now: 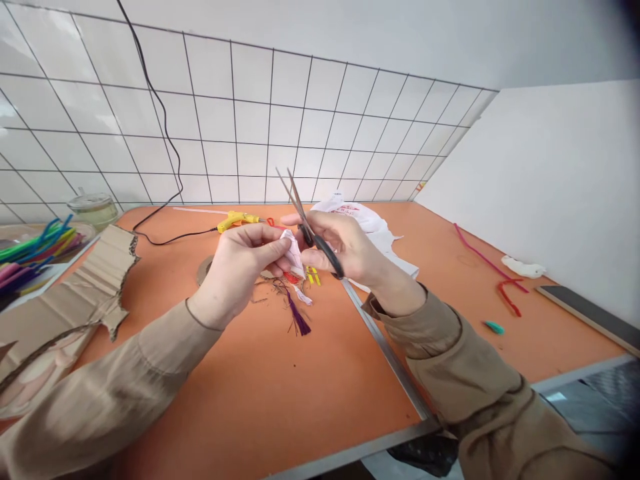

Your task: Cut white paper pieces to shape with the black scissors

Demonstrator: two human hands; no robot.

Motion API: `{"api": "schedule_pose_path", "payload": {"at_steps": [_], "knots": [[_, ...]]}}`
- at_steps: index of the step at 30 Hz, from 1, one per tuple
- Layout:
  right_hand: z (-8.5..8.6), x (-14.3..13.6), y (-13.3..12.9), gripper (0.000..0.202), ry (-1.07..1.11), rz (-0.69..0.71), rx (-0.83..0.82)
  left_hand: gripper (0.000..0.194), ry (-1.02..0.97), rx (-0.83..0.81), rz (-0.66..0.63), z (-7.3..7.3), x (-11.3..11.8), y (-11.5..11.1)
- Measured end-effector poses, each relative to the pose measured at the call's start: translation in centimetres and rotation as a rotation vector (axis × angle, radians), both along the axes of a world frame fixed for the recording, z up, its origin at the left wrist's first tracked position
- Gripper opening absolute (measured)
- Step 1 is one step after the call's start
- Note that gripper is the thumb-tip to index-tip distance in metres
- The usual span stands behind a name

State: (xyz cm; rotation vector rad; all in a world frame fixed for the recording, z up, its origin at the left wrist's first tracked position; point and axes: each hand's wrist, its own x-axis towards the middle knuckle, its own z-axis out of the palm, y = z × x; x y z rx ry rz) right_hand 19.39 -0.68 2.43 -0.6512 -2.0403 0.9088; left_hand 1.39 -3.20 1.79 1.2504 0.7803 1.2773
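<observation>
Pale piece just left of the scissors; blades aimed away from it

A small, pale pink, creased piece of thin sheet (295, 255), paper or cloth (cannot tell which), is pinched between thumb and fingers of the left hand (235, 261). It is held up above the orange table (225, 407), its long axis tilted, upper end leftward, lower end rightward.

Metal-bladed scissors with black handles (326, 255) are gripped in the right hand (353, 243); which fingers are through the loops cannot be told. Blades slightly parted, tips pointed up and leftward, towards the white tiled wall (255, 127). The piece is placed below the blades and just left of the handles; nothing is seen between the blades. Left hand nearest the piece, being in contact; right hand close beside. Whether piece and handles are touching is not clear.

Below and beyond the piece, a dark purple tassel (299, 319) is laid on the table, well apart from both hands.
</observation>
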Motion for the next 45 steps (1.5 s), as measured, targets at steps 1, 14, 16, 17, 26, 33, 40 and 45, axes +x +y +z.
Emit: {"api": "schedule_pose_path", "payload": {"at_steps": [1,14,16,17,26,33,40,45], "knots": [[0.1,0.3,0.1,0.041,-0.033,0.017,0.035,0.014,0.004,0.017,0.009,0.0,-0.1,0.0],[1.0,1.9,0.9,0.024,-0.237,0.150,0.031,0.015,0.067,0.076,0.023,1.0,-1.5,0.5],[1.0,1.7,0.8,0.021,-0.246,0.199,0.035,0.016,0.098,0.048,0.029,1.1,-1.5,0.5],[1.1,1.6,0.7,0.022,-0.241,0.220,0.035,0.017,0.113,0.038,0.035,1.1,-1.5,0.5],[0.8,1.2,1.0,0.049,-0.187,0.340,-0.004,0.018,0.182,0.026,0.085,1.4,-1.5,0.4],[0.5,1.1,1.0,0.049,-0.175,0.374,-0.073,0.018,0.182,0.007,0.100,1.3,-1.5,0.6],[0.3,1.3,1.1,0.051,-0.184,0.297,-0.079,0.016,0.167,0.007,0.100,1.2,-1.5,0.7],[0.2,1.4,1.1,0.056,-0.205,0.257,-0.122,0.017,0.156,0.003,0.110,1.2,-1.5,0.8]]}}
